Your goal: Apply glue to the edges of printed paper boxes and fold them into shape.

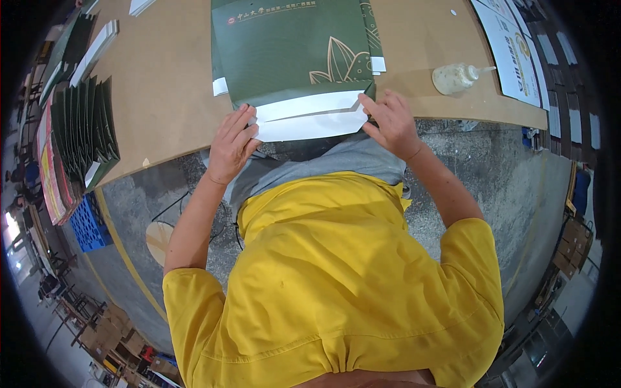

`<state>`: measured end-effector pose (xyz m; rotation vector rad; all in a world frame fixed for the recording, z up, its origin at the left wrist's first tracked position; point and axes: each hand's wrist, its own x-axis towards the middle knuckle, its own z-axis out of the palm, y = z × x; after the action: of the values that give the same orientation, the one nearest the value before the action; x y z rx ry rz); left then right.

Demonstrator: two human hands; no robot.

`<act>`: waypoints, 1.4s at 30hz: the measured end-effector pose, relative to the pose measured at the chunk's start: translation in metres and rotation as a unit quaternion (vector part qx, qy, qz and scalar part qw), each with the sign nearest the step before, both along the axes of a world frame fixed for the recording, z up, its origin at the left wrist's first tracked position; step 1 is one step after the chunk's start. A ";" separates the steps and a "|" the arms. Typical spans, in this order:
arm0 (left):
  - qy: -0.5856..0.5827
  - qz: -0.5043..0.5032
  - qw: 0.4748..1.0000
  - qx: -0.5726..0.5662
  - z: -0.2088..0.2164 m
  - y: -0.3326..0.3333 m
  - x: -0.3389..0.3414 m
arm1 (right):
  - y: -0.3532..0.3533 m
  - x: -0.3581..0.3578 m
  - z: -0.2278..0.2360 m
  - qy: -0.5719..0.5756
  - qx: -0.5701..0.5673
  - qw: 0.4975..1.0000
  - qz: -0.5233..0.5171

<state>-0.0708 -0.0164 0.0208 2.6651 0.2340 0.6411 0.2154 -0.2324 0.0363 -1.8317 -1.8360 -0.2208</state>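
A green paper bag (pixel 278 55) lies in the upper centre of the frame, its top cut off, its white end flap (pixel 310 126) reaching past the edge of the table (pixel 417 35); the left hand (pixel 232 141) and right hand (pixel 394 124) are each clamped on one end of that flap, hiding its corners. Beneath, another green piece (pixel 375 42) shows only in strips, while a squeeze bottle (pixel 453 79) with unclear contents is at upper right and pleated green pieces (pixel 81 129) stand at left.

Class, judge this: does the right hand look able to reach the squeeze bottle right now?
Probably yes: only bare table separates the right hand from the squeeze bottle, though that hand must first leave the green bag.
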 end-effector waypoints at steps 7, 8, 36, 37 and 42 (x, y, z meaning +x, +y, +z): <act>-0.036 0.064 0.997 -0.020 0.002 -0.005 0.011 | 0.020 0.009 0.008 0.013 -0.092 0.996 0.009; -0.035 0.066 0.997 -0.019 0.002 -0.007 0.014 | 0.022 0.008 0.007 0.014 -0.120 0.992 -0.029; 0.015 0.251 0.964 0.090 -0.014 -0.042 0.107 | 0.087 -0.046 -0.002 -0.109 -0.078 0.989 -0.068; 0.012 0.249 0.965 0.086 -0.013 -0.042 0.111 | 0.094 -0.049 -0.004 -0.113 -0.081 0.988 -0.071; 0.080 0.189 0.975 0.085 -0.007 -0.024 0.115 | 0.112 -0.052 -0.020 -0.076 -0.014 0.996 -0.050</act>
<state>0.0440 -0.0404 0.0137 2.8656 0.7788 0.5767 0.1634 -0.1205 0.0159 -1.9772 -1.8578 -0.3830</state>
